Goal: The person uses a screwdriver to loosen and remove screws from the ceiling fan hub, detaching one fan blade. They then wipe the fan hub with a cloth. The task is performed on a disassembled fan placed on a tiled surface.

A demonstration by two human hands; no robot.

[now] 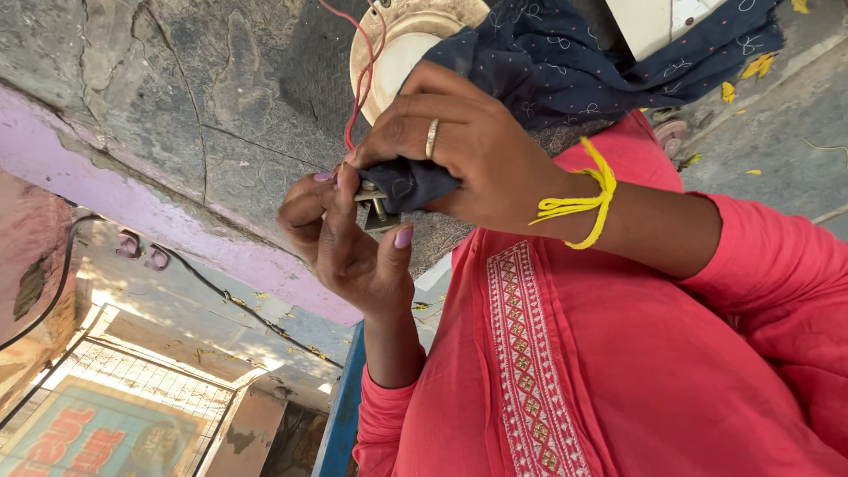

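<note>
Hands, two: left hand (353, 243) grips one metal piece (378, 210), right hand (468, 155) pinches one dark cloth (413, 184) (navy, patterned).

A: Cloth (565, 53) over the hand?
B: Dark navy, scattered with small pale dots and looped motifs.

A: Tunic (636, 371)?
B: Coral pink, with a white embroidered band (530, 353) of diamond patterning.

A: Wrist thread (587, 201)?
B: Bright yellow. Finger ring (432, 138), gold.

A: Fingernails (404, 237)?
B: Lilac varnish.

A: Wire (362, 71)?
B: Red, thin.

A: Small piece (378, 208) between the hands?
B: Possibly brass-toned metal; mostly covered.

A: Ground?
B: Grey cracked stone (177, 88), edged by a pale purple strip (132, 212).
</note>
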